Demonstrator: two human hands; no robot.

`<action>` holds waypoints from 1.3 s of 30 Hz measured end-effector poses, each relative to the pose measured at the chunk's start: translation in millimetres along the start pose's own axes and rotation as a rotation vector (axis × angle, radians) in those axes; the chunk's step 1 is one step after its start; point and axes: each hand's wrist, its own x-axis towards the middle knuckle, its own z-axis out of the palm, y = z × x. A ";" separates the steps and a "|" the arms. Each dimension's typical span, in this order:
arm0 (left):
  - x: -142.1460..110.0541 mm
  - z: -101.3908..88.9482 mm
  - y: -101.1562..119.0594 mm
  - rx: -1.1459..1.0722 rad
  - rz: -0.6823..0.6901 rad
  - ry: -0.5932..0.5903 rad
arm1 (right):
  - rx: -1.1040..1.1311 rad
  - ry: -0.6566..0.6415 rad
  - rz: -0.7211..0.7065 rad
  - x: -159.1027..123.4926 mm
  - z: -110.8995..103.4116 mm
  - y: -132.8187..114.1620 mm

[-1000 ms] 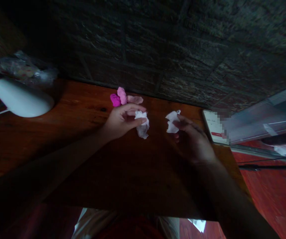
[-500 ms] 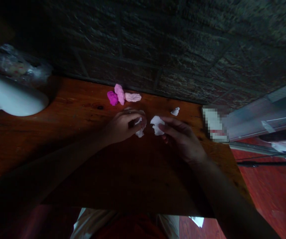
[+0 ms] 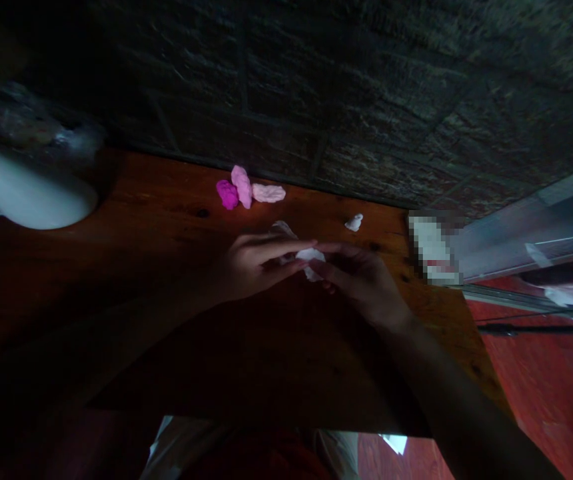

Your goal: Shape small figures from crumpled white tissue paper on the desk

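A soft white lump of what looks like modelling clay [image 3: 312,268] is between my two hands, above the wooden table. My right hand [image 3: 366,277] pinches it between thumb and fingertips from the right. From the left, the thumb and fingers of my left hand [image 3: 259,263] close on its edge. Behind the left fingers shows a pale, thin wrapper-like piece [image 3: 284,229]; whether that hand holds it is unclear. Farther back lie a magenta lump [image 3: 227,194], a pink lump [image 3: 242,187] and a pale pink lump [image 3: 268,193], touching. A small white lump [image 3: 354,223] sits apart on the right.
A dark stone-tiled wall [image 3: 286,120] rises along the table's back edge. On the left stand a smooth white object [image 3: 41,193] and crumpled clear plastic [image 3: 74,143]. A blurred-out pale item [image 3: 431,250] lies at the right edge of the wooden table [image 3: 156,193].
My hands have come together. The left hand has moved right, and its fingers now meet the white clay in the right hand; before, each hand held white material separately.
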 end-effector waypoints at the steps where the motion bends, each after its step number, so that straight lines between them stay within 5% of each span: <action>1: -0.5 0.0 -0.6 0.009 0.014 -0.010 | 0.003 -0.016 0.018 -0.3 -0.3 0.1; 7: 3.8 -1.7 -4.3 -0.058 0.149 -0.015 | -0.010 -0.075 0.058 -0.8 -1.4 -1.9; 17: 11.6 -10.0 -4.7 -0.100 0.167 -0.048 | 0.259 -0.017 0.242 3.6 8.6 -10.2; 21: 11.0 -12.7 -4.3 -0.103 0.076 -0.072 | 0.372 0.159 0.103 4.7 -4.9 -28.4; 24: 9.0 -10.3 -1.9 -0.119 0.035 0.022 | 0.356 0.249 0.021 6.3 -15.6 -33.3; 31: 5.2 3.0 5.9 -0.326 -0.377 0.236 | 0.196 0.126 0.052 6.0 0.4 -1.9; 39: 15.6 -0.1 -3.7 -0.635 -0.530 0.348 | -0.008 0.117 -0.032 10.5 9.0 11.1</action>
